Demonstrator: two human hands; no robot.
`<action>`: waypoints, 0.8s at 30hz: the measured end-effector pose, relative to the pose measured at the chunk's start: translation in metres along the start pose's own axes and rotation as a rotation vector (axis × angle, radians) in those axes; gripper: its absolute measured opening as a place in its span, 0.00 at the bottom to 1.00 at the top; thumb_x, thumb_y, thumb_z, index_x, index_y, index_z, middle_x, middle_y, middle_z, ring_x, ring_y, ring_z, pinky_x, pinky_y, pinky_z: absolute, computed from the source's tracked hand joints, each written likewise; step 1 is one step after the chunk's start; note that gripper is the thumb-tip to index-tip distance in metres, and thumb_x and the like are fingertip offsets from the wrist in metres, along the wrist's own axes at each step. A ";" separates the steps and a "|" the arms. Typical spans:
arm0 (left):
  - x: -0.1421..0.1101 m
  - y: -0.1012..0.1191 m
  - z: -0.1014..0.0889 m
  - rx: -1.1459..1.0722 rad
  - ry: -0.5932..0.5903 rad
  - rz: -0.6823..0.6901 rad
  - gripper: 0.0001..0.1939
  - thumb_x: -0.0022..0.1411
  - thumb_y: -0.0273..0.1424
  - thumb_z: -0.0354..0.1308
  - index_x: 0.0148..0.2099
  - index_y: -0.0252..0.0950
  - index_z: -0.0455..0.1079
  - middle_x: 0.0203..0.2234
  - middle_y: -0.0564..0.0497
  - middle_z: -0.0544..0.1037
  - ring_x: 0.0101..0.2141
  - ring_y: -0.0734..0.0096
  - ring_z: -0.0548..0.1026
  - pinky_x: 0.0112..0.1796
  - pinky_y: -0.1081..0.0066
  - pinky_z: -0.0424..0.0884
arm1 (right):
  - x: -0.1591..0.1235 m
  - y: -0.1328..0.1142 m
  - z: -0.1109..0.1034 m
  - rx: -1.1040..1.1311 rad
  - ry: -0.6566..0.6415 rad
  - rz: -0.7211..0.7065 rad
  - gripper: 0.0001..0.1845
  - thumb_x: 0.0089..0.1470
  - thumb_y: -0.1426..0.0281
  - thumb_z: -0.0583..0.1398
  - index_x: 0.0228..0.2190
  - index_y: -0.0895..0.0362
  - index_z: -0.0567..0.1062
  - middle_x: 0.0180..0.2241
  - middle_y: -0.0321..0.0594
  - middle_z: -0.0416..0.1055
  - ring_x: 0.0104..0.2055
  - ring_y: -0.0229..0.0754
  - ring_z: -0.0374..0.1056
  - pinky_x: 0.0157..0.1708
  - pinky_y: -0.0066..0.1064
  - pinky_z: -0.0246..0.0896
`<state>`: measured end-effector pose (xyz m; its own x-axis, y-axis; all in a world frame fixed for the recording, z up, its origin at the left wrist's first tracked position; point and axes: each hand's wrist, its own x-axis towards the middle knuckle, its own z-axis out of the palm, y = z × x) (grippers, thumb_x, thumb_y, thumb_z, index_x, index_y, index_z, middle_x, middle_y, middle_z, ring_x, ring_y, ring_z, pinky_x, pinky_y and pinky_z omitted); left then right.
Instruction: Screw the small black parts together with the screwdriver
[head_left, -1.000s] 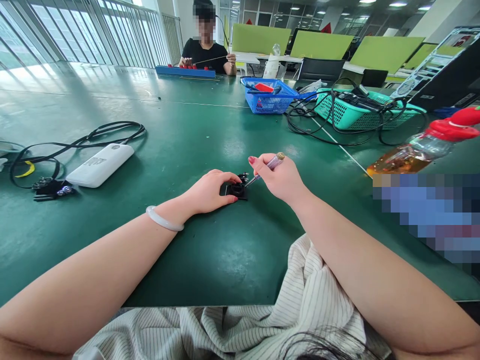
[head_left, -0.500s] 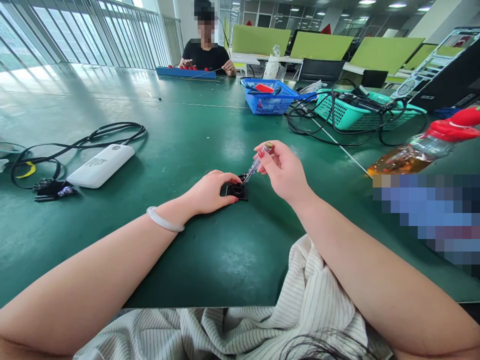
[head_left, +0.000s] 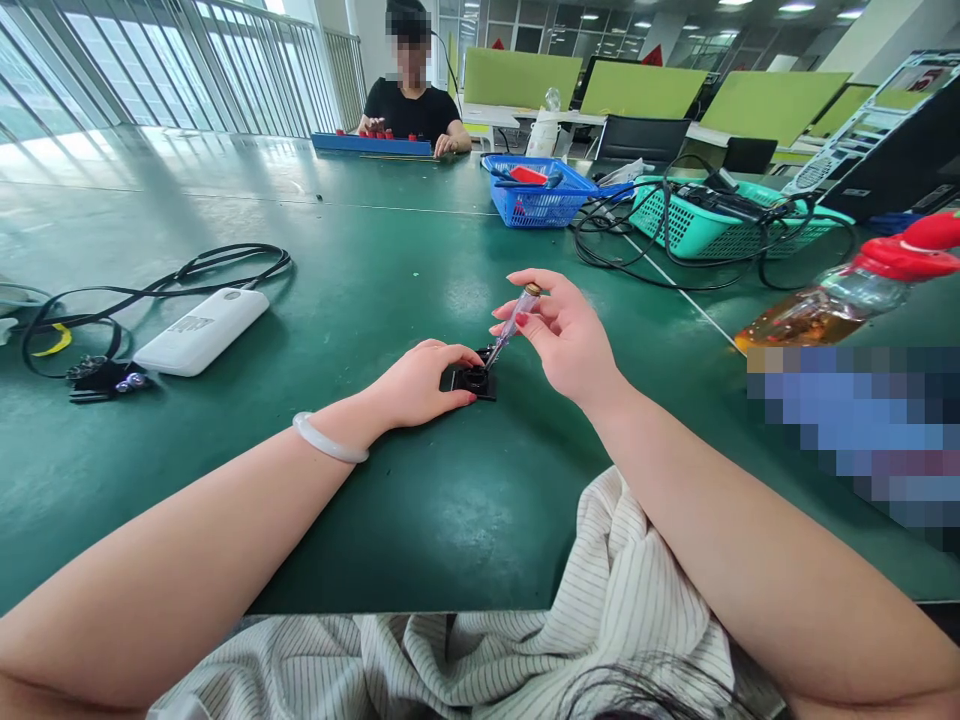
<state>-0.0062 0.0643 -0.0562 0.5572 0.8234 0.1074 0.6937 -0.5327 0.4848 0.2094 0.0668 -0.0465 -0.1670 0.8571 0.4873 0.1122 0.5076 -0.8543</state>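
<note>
A small black part lies on the green table in front of me; its exact kind is too small to make out. Fingers and thumb of my left hand grip it from the left side. My right hand holds a screwdriver with a clear, purplish handle between thumb and fingers. The screwdriver leans up to the right, its tip down at the black part. Whether the tip sits in a screw is hidden.
On the left lie a white power bank and a black cable. A blue basket and a teal basket with cables stand at the back right. A red-capped bottle is at right. Another person sits across the table.
My right hand's fingers have opened a little and shifted around the screwdriver handle. The left hand and black part have stayed put. The person opposite has lowered one hand to the table.
</note>
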 end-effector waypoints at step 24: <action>0.001 -0.001 0.001 -0.022 0.000 -0.005 0.24 0.59 0.39 0.64 0.57 0.42 0.74 0.49 0.47 0.81 0.52 0.52 0.74 0.57 0.52 0.71 | -0.006 -0.011 0.000 -0.191 0.137 -0.194 0.15 0.60 0.56 0.64 0.46 0.47 0.73 0.38 0.36 0.70 0.35 0.39 0.69 0.38 0.36 0.74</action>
<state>-0.0065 0.0653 -0.0576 0.5533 0.8263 0.1051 0.6864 -0.5238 0.5044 0.2096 0.0564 -0.0400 -0.0709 0.7394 0.6695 0.2758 0.6595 -0.6993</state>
